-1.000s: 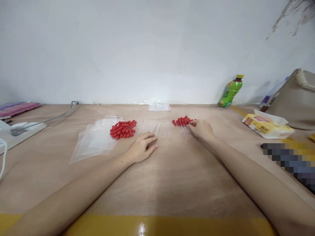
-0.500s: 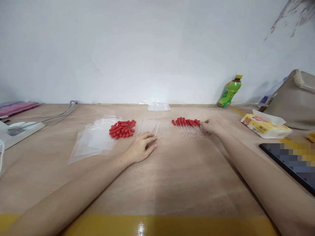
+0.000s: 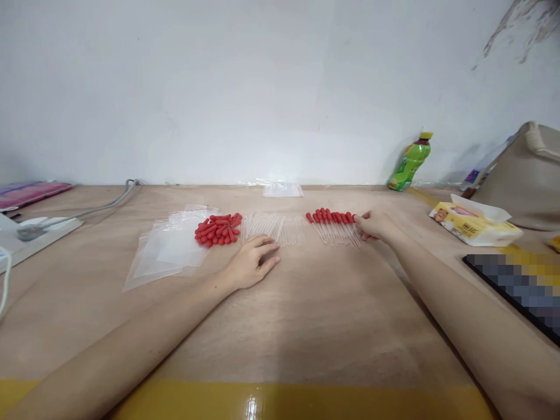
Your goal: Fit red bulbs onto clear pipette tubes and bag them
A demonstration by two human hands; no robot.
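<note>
My left hand (image 3: pixel 252 262) rests on the table with its fingers apart, at the near edge of a row of thin clear tubes (image 3: pixel 289 230). Just left of the tubes lies a pile of red rubber bulbs (image 3: pixel 216 230), beside flat clear plastic bags (image 3: pixel 168 248). On the right, several droppers with red bulbs (image 3: pixel 328 217) lie side by side, their clear tubes pointing toward me. My right hand (image 3: pixel 370 226) is at the right end of this row, fingers pinched at the last dropper's red bulb.
A green bottle (image 3: pixel 411 162) leans on the wall. Further right are a yellow tissue pack (image 3: pixel 475 226), a beige bag (image 3: pixel 522 181) and a dark blurred device (image 3: pixel 511 291). A power strip (image 3: pixel 48 236) with cables lies left; a small bag (image 3: pixel 283 190) lies by the wall.
My right hand has shifted very slightly, and the rightmost dropper's tube lies closer to the others. My left hand has stayed in place.
</note>
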